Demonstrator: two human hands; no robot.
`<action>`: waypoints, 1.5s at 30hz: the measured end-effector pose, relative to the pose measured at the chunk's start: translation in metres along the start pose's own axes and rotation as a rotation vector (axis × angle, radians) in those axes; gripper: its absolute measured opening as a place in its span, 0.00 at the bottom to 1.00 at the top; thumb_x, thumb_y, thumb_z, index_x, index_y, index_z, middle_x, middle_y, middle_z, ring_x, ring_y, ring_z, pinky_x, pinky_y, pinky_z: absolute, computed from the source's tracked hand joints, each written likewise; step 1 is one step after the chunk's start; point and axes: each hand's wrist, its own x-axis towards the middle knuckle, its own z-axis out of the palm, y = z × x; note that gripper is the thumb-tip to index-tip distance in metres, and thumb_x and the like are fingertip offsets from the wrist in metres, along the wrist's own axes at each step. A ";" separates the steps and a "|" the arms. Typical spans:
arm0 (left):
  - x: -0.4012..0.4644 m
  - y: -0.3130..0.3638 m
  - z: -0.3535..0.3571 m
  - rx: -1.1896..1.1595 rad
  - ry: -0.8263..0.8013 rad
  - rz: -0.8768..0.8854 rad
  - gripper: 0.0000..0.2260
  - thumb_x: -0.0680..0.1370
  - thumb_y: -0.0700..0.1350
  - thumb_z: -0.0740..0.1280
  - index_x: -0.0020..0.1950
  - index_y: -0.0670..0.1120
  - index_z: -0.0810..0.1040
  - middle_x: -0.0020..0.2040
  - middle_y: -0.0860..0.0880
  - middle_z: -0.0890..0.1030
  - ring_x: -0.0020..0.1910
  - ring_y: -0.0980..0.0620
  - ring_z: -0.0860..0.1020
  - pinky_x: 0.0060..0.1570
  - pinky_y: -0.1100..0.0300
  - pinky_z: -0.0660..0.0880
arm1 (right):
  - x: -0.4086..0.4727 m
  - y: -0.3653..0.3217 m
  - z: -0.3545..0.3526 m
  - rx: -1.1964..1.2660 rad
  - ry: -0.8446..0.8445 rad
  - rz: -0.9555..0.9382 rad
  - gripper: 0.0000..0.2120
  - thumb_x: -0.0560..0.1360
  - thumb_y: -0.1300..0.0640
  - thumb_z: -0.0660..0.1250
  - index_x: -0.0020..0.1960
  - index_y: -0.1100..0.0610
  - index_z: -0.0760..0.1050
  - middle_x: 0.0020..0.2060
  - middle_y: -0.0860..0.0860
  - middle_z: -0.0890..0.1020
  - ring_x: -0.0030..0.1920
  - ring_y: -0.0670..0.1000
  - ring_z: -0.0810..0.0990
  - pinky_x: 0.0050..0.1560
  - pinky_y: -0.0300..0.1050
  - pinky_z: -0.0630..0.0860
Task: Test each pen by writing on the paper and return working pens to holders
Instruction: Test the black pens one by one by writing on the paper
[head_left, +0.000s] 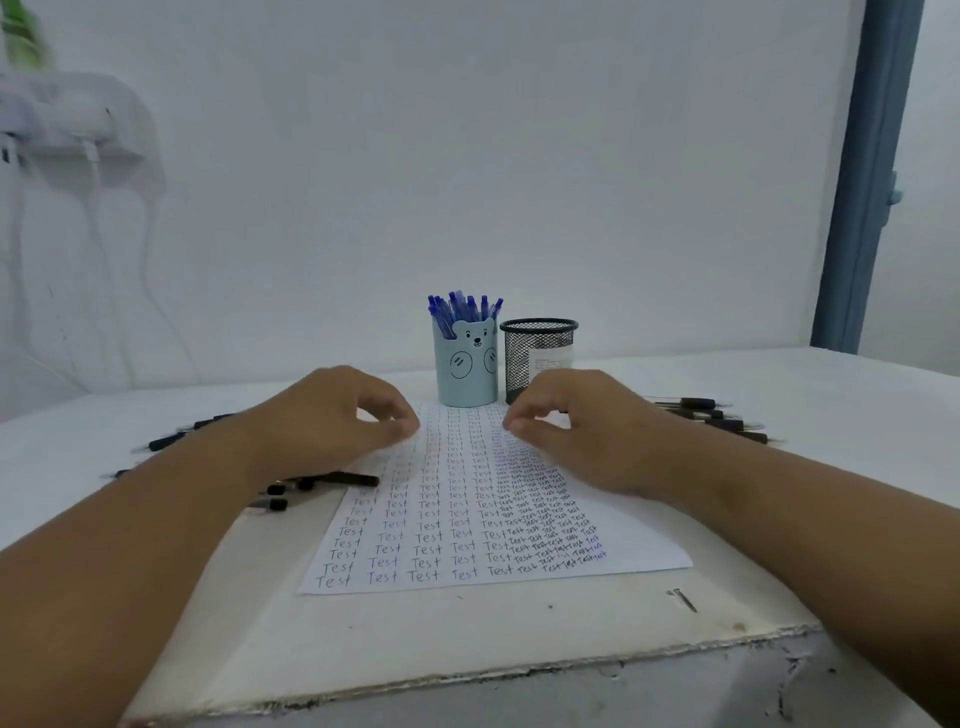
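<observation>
From the head camera: both hands hover over the paper (467, 519), and neither holds a pen. The left hand (332, 421) has fingers loosely curled around nothing; the right hand (576, 426) mirrors it, equally bare. The sheet is crammed with rows of "Test". Blue pens (462, 309) stand packed in the bear holder (466, 369); the mesh holder (538, 358) beside it looks empty of pens. Black pens lie loose on the left (306, 486) and on the right (706, 415). This looks like a pause between pens: the next move calls for picking one black pen off a pile. The table (519, 639) edge is chipped and close to the body; there is open room at both flanks, and little blank paper remains except the right margin.
</observation>
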 end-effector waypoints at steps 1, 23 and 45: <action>0.000 -0.003 -0.003 0.016 0.058 -0.018 0.04 0.79 0.53 0.70 0.47 0.60 0.85 0.51 0.62 0.83 0.54 0.65 0.77 0.57 0.64 0.71 | 0.000 -0.003 0.002 0.016 -0.033 -0.007 0.07 0.80 0.49 0.67 0.54 0.48 0.83 0.48 0.40 0.81 0.52 0.39 0.77 0.53 0.33 0.72; 0.002 -0.046 -0.008 0.076 0.108 -0.281 0.02 0.81 0.45 0.68 0.50 0.50 0.80 0.50 0.53 0.81 0.47 0.58 0.77 0.41 0.66 0.69 | 0.004 0.002 0.005 -0.016 -0.172 0.005 0.09 0.81 0.48 0.66 0.57 0.48 0.83 0.50 0.40 0.82 0.50 0.39 0.77 0.47 0.26 0.69; 0.012 0.013 -0.011 -1.515 0.697 -0.030 0.09 0.82 0.41 0.53 0.42 0.47 0.62 0.30 0.50 0.65 0.27 0.51 0.63 0.32 0.58 0.64 | 0.004 0.003 0.006 0.025 -0.172 0.021 0.09 0.81 0.49 0.67 0.56 0.49 0.83 0.49 0.41 0.82 0.50 0.39 0.78 0.48 0.27 0.72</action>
